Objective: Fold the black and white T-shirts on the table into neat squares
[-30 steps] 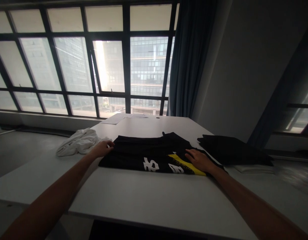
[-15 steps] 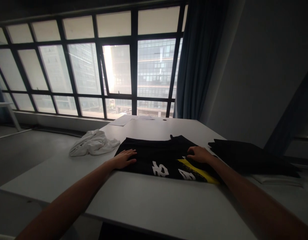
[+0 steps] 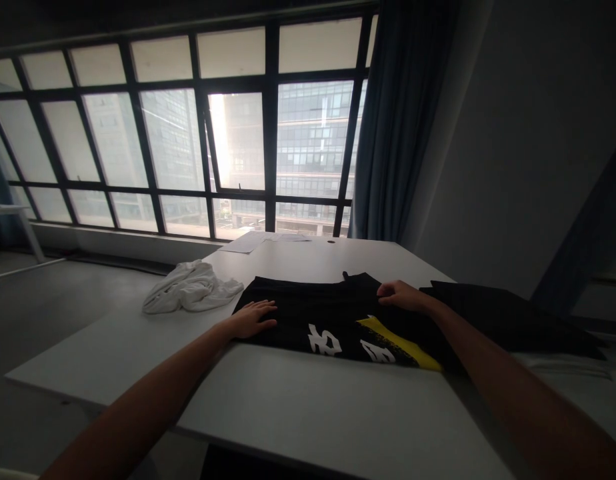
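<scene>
A black printed garment [image 3: 293,300] lies spread on the white table [image 3: 313,400], with white characters and a yellow band toward its right side. On its left part my left hand [image 3: 253,319] rests flat, fingers stretched out and holding nothing. At the garment's upper right edge is my right hand [image 3: 401,295], its fingers curled closed on the dark fabric. Exactly how much cloth they pinch is hidden. A short dark tab [image 3: 345,275] sticks up from the garment's far edge.
A crumpled white cloth [image 3: 191,288] lies to the left on the table. Sheets of paper [image 3: 243,243] are at the far end. On the right, black fabric [image 3: 503,317] is stacked over pale cloth [image 3: 568,365]. A blue curtain [image 3: 393,133] hangs beside the windows.
My right hand has moved away from me, from above the yellow band to the garment's upper right edge. My left hand stays in place on the cloth. The view has shifted slightly.
</scene>
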Tool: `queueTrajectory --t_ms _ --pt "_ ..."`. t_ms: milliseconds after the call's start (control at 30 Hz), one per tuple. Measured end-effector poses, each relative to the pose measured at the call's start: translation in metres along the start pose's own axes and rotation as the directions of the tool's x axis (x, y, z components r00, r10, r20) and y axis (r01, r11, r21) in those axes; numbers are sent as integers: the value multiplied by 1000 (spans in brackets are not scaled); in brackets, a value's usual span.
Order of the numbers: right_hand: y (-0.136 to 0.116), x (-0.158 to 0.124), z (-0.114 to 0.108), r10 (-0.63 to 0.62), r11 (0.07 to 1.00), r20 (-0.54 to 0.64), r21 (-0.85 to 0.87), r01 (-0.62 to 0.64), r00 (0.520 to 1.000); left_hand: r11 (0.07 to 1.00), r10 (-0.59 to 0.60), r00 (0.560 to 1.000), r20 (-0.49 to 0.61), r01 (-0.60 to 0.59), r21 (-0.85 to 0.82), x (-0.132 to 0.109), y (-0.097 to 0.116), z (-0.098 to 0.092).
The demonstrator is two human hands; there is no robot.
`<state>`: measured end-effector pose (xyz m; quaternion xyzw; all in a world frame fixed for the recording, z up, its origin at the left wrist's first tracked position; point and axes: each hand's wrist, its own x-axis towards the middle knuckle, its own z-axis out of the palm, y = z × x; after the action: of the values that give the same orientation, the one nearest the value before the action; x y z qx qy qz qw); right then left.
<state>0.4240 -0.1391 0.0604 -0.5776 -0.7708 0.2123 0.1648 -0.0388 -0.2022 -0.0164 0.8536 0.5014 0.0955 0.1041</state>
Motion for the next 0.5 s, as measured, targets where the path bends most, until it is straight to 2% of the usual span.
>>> queueTrajectory --t_ms 133,267,400,500 --pt "10 8 5 -42 999 -18 24 42 999 1000 8 1000 -3 -8 -9 0 -1 0" --pt "12 11 26 -94 982 -59 -167 83 994 1000 8 1000 -5 -9 -14 1 -4 2" --pt "13 4 49 -43 921 38 -387 54 998 1000 -18 999 35 17 8 2 -7 4" --pt "17 -4 59 35 883 29 -469 -18 999 998 -50 995 87 47 37 3 -8 4"
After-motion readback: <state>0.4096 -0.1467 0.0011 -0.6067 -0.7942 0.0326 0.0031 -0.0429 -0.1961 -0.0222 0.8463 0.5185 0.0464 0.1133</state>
